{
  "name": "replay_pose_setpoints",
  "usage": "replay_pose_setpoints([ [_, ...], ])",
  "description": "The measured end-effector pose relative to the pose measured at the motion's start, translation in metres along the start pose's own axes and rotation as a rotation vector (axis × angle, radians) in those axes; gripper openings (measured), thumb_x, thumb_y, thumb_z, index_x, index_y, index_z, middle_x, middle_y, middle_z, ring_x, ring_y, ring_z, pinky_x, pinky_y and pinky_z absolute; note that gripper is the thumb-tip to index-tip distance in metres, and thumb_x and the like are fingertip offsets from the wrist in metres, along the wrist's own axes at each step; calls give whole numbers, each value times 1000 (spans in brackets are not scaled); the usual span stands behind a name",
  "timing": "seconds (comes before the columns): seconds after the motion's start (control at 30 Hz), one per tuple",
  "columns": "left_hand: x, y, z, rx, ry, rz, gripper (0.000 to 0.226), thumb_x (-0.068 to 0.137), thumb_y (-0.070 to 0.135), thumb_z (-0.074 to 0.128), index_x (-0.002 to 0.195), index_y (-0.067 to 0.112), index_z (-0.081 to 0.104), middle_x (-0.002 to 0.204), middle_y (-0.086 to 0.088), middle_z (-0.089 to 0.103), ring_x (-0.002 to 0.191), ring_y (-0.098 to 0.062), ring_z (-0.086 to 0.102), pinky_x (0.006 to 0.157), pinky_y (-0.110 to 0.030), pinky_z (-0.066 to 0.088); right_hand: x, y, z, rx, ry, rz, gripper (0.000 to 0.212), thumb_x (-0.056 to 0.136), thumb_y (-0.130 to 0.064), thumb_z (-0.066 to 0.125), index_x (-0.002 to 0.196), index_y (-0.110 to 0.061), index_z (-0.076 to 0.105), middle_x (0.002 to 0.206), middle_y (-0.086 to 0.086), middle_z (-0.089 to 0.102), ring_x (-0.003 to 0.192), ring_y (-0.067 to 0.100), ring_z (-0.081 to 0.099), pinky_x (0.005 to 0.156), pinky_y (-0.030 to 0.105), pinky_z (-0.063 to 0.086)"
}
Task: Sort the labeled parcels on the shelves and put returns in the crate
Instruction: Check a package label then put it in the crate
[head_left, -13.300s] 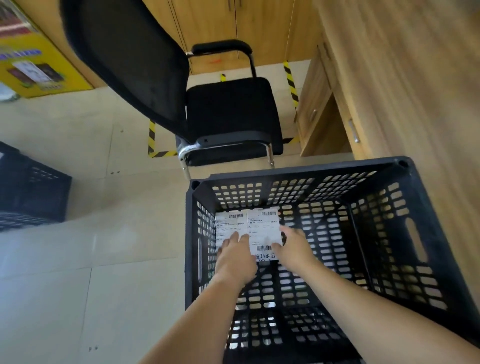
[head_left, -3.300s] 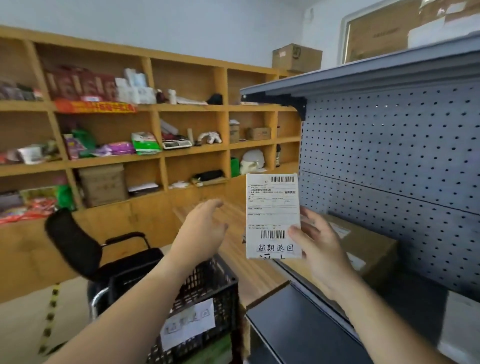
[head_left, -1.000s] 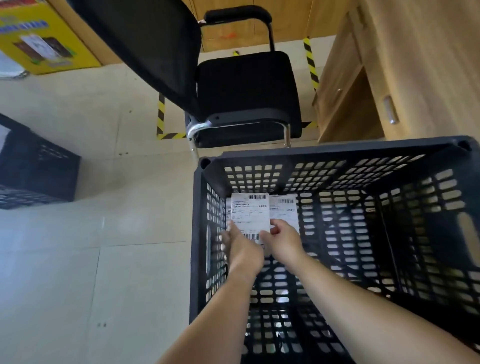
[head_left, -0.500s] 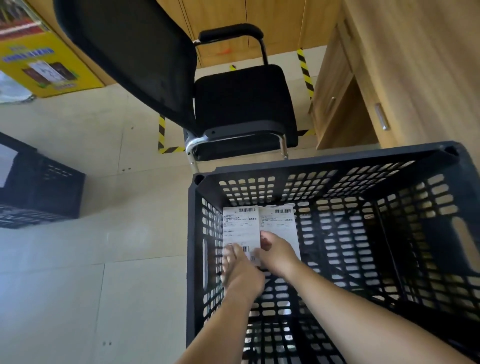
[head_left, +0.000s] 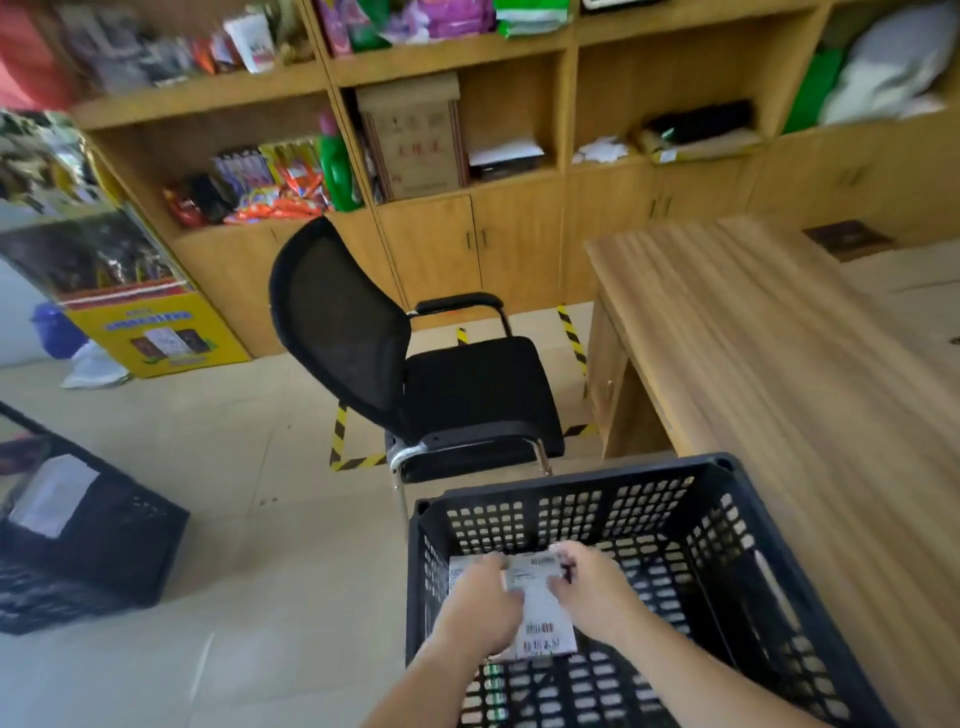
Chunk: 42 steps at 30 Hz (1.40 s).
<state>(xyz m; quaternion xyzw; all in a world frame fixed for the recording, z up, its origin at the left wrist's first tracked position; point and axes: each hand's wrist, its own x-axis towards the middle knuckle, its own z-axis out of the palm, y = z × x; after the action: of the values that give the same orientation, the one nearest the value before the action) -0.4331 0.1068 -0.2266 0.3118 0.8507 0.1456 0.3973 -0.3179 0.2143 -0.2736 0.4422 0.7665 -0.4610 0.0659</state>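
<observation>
Lower centre of the frame: a black plastic crate (head_left: 571, 480) with slotted walls stands on the tiled floor, and both bare forearms reach down into it. A white labelled parcel (head_left: 540, 618) lies inside, between the two hands. It carries one barcode near its top edge, a second near its bottom edge, and a row of dark handwritten characters below that, too blurred to read. The left hand (head_left: 480, 603) lies palm-down over the parcel's left side and partly covers a second white parcel (head_left: 457, 569); motion blur hides whether its fingers grip. The right hand (head_left: 592, 587) holds the first parcel, with fingers curled over its upper right corner and the thumb on its face. Left of the frame, another black crate (head_left: 104, 551) bears a white paper sheet (head_left: 52, 493), illegible. Upper centre, a cardboard box (head_left: 415, 140) on the wooden shelves (head_left: 441, 60) shows red characters, unreadable. A black chair (head_left: 467, 395) stands beside a wooden desk (head_left: 779, 364).
</observation>
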Motion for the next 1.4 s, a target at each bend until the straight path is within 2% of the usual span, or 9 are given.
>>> replay_pose_setpoints([
  [0.07,-13,27,-35,30,130,91,33,100,23,56,132,20,59,125,3,65,107,-13,65,83,-17,48,-20,-30,-38,-71,113,-86,44,100,-26,62,143,-22,56,143,-2,56,123,11,58,106,21,44],
  [0.17,-34,69,-82,72,288,212,33,95,30,59,128,25,63,122,2,66,112,-19,65,98,-36,53,-54,-77,-97,-119,242,-195,45,101,-30,61,144,-23,54,140,-2,54,126,14,55,107,24,41],
  [0.3,-63,116,-131,126,420,383,45,97,37,61,141,29,55,138,4,57,120,-17,60,100,-34,51,-93,-122,-155,-171,439,-280,49,101,-39,59,147,-27,51,148,-4,50,132,14,52,109,31,42],
  [0.47,-99,169,-163,165,467,599,43,98,36,60,140,25,56,142,2,57,123,-20,58,101,-39,52,-154,-148,-203,-162,643,-261,51,101,-44,57,149,-30,48,152,-8,42,111,14,60,87,27,49],
  [0.6,-131,206,-162,228,448,835,46,97,40,63,140,26,56,142,4,55,128,-16,54,106,-35,49,-213,-145,-216,-128,840,-161,54,98,-46,62,148,-33,48,155,-9,40,120,15,56,94,31,49],
  [0.83,-210,249,-116,288,269,1278,44,95,44,65,135,28,59,136,7,58,126,-16,54,106,-40,48,-344,-106,-194,-112,1190,120,56,96,-48,63,148,-32,49,149,-8,45,133,18,49,110,38,45],
  [1.07,-326,251,-16,304,25,1627,47,93,41,67,137,29,58,137,7,58,129,-17,53,104,-37,49,-503,-61,-117,-72,1410,464,57,98,-49,61,150,-35,44,151,-13,41,140,13,41,114,33,38],
  [1.2,-402,239,46,350,-177,1761,49,92,43,67,138,30,57,138,6,55,129,-20,54,105,-41,49,-597,-38,-60,-39,1542,657,60,94,-46,67,149,-32,48,153,-9,43,139,14,43,116,30,37],
  [1.4,-516,195,133,327,-445,1919,46,95,40,67,138,28,57,141,5,55,127,-17,52,103,-30,44,-721,-12,29,1,1638,887,61,94,-44,68,150,-29,47,151,-8,46,138,12,44,111,25,35],
])
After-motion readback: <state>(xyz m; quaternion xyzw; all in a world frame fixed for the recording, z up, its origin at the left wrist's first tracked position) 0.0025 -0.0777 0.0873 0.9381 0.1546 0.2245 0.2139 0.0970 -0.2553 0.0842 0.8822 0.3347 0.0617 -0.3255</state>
